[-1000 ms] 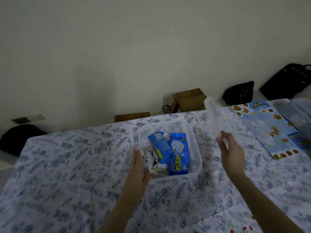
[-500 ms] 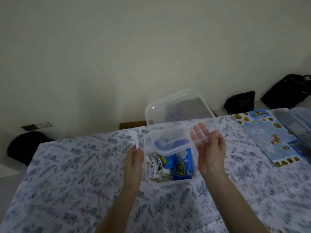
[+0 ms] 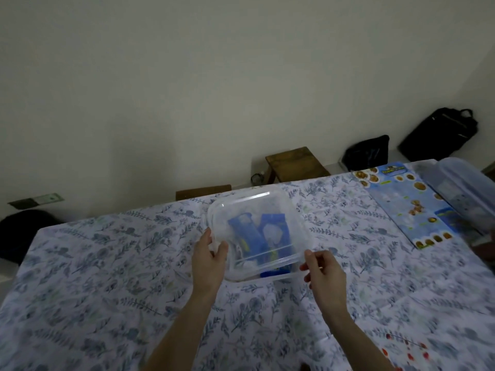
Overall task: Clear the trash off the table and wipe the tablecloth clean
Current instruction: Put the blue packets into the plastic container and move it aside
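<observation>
View from the head, looking down on a desk covered by a floral tablecloth point(image 3: 107, 263). A clear plastic box point(image 3: 270, 277) is shown standing on the cloth near the middle of the desk, with a clear lid point(image 3: 257, 207) laid over it. Blue packets point(image 3: 273, 234) and some pale crumpled material are seen through the lid, inside the box. The near edge of the lid appears slightly above the near rim of the box; whether the lid is seated all round cannot be told.

The left hand point(image 3: 209, 255) is placed at the left side of the box: the lid's left edge is pinched between the thumb, laid on top, and the fingers, held along the outer side. The right hand point(image 3: 325, 274) is placed at the near right corner: its fingers are curled, and the corner of the lid is pinched between thumb and forefinger. Both forearms are extended from the lower edge of the picture.

At the far right of the desk a blue printed sheet point(image 3: 401, 207) is spread on the cloth, and a second clear container point(image 3: 466, 188) is partly shown beside it. Behind the desk, against the pale wall, a wooden stool point(image 3: 294, 163) and two black bags point(image 3: 367, 153) point(image 3: 439, 135) are visible.
</observation>
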A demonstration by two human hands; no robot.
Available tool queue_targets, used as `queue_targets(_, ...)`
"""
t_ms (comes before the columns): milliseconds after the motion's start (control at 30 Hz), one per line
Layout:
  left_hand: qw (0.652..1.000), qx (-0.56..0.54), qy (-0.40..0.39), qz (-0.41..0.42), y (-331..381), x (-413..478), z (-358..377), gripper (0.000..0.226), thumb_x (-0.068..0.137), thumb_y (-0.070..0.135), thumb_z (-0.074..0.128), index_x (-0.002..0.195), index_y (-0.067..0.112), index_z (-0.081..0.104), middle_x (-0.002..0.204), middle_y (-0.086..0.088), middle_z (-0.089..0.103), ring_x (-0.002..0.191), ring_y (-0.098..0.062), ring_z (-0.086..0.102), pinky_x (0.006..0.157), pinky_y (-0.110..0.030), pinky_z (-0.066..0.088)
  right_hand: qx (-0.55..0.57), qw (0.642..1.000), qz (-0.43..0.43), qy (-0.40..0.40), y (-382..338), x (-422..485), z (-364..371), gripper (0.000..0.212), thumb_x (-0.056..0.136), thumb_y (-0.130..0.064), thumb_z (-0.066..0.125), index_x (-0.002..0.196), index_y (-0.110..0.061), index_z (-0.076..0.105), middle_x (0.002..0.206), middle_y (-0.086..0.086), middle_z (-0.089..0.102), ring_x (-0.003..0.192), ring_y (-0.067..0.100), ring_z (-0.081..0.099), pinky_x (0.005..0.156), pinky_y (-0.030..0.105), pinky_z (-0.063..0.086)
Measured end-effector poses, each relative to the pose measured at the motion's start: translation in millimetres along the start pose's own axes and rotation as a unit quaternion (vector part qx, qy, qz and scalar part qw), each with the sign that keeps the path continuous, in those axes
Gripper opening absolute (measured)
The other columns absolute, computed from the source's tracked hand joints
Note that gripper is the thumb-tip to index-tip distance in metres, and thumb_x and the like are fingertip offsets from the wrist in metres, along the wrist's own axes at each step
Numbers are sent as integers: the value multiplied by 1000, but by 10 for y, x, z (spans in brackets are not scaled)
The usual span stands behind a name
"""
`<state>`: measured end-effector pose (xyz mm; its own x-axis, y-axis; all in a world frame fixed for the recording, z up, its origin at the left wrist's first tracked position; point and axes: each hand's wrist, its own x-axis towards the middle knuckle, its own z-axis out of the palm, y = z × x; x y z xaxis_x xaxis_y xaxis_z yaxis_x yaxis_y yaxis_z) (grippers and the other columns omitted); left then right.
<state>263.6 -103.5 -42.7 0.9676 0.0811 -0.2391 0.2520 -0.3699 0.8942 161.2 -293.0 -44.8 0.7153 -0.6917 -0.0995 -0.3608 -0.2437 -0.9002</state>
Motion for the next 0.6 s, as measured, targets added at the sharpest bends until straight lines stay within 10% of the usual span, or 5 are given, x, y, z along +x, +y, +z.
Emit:
queue_targets(300,985,163,18,58,-6,24,72,56,94,21,52,146,11,34,141,-19,45,129,-33,43,108,-41,36,-104,993,-60,9,124,222,-55,11,93,-29,54,94,-18,57,87,-1,65,74,11,62,60,31,50)
queue_targets(600,970,232,0,72,-49,62,41,55,93,22,52,143,6,36,135,-21,48,125,-33,44,104,-41,38,-144,980,-89,-104,-20,437,230,54,95,-28,51,141,-7,32,137,11,40,118,26,49,90,31,46)
